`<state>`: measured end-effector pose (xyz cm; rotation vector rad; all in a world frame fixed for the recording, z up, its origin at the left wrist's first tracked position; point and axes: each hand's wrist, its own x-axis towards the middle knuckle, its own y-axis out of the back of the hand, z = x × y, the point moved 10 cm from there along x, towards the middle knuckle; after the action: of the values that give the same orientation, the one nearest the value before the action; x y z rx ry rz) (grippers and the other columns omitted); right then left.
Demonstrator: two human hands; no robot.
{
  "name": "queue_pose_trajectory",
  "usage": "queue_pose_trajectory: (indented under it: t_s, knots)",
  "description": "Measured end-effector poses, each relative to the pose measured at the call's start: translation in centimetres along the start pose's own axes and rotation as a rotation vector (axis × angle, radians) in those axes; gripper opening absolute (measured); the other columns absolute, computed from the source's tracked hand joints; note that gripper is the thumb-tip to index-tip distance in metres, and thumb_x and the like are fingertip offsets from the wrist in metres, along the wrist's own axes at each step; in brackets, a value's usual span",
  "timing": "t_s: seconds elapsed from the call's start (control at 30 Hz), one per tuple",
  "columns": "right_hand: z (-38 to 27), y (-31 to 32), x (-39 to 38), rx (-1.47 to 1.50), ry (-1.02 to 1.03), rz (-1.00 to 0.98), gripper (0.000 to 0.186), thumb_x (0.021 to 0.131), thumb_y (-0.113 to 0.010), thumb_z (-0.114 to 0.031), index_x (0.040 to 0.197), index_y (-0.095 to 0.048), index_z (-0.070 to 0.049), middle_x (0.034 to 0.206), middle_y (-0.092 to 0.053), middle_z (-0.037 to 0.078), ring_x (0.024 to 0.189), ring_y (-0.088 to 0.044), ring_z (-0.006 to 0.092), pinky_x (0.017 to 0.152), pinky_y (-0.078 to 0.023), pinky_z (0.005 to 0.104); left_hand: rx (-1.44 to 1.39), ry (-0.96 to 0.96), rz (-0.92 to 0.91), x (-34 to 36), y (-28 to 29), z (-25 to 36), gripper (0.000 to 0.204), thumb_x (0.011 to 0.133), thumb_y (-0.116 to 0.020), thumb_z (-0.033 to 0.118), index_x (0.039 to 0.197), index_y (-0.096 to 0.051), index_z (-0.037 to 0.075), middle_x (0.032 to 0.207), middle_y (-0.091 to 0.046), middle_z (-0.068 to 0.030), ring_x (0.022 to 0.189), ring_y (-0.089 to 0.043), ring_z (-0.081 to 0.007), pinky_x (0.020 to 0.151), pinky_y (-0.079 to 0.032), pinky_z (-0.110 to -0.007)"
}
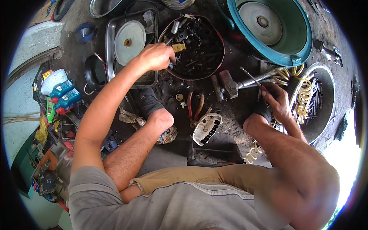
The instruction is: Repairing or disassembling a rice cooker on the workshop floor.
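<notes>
My right hand [277,100] is closed round a screwdriver [252,78], its thin shaft pointing up and to the left. At the left side of a round pan of small metal parts [223,46], my left hand [158,56] has its fingers bent downward. A yellow block-like piece [178,47] shows beside those fingers; whether they grip it or something else is hidden. On the ground between my legs lies a whitish rounded part with dark slots [206,128]. Red-handled pliers [194,105] rest against its upper left.
A hammer [230,84] lies below the pan. Coiled yellowish hose [304,96] hangs over a pale-rimmed tub of metal pieces [332,92]. A metal tray [110,50] with a round lid [129,36], a large green drum [306,42], bottles [63,92] and a dark open box [216,162] surround me.
</notes>
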<state>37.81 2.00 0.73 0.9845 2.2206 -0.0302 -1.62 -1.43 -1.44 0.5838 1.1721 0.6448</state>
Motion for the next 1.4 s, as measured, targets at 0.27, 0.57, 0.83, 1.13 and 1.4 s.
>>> queue_pose_trajectory:
  t_s: [0.27,0.57,0.83,1.13,1.4]
  knots:
    - [-1.0,-0.6,0.5,-0.035,0.006,-0.023,0.039,0.098,-0.072,-0.022,0.126,-0.068,0.005,0.1,-0.074,0.008,0.085,-0.062,0.0125,0.077,-0.053,0.0305,-0.181,-0.083,-0.172,2.0,-3.8,3.3,0.042,0.093,-0.064,0.009,0.132,-0.075,0.018,0.111,-0.077,-0.0199,0.103,-0.074,-0.0339,0.098,-0.057,-0.046]
    - [-2.2,-1.5,2.0,-0.084,0.117,-0.064,0.04,0.097,-0.071,-0.019,0.129,-0.067,0.004,0.11,-0.077,0.015,0.097,-0.069,0.018,0.09,-0.055,0.0337,-0.067,-0.288,0.336,1.0,4.8,0.5,0.019,0.089,-0.081,0.017,0.108,-0.082,0.015,0.088,-0.072,-0.0022,0.085,-0.07,-0.0199,0.075,-0.058,-0.037]
    - [-4.7,-3.4,2.6,-0.232,0.147,-0.147,0.041,0.096,-0.07,-0.016,0.132,-0.067,0.002,0.113,-0.076,0.019,0.101,-0.072,0.0224,0.094,-0.056,0.0371,0.326,-0.401,0.24,-1.0,-1.3,3.8,0.027,0.08,-0.085,0.037,0.103,-0.081,0.023,0.15,-0.052,-0.0001,0.142,-0.046,-0.0231,0.122,-0.037,-0.048]
    - [-8.2,-5.7,3.7,-0.494,0.4,-0.183,0.042,0.098,-0.067,-0.017,0.138,-0.066,-0.003,0.119,-0.07,0.021,0.107,-0.07,0.0405,0.095,-0.056,0.0463,0.447,-0.223,0.305,-0.6,0.4,2.5,0.013,0.074,-0.086,0.026,0.086,-0.083,0.022,0.173,-0.031,0.0033,0.161,-0.024,-0.0273,0.13,-0.022,-0.06]
    - [-7.8,-5.3,3.4,-0.492,0.442,-0.159,0.04,0.1,-0.066,-0.016,0.139,-0.066,-0.006,0.121,-0.071,0.02,0.108,-0.07,0.0397,0.095,-0.057,0.0463,0.318,-0.145,0.469,-1.7,1.6,1.1,0.016,0.074,-0.088,0.028,0.086,-0.084,0.018,0.17,-0.036,0.0028,0.16,-0.027,-0.0274,0.127,-0.028,-0.063]
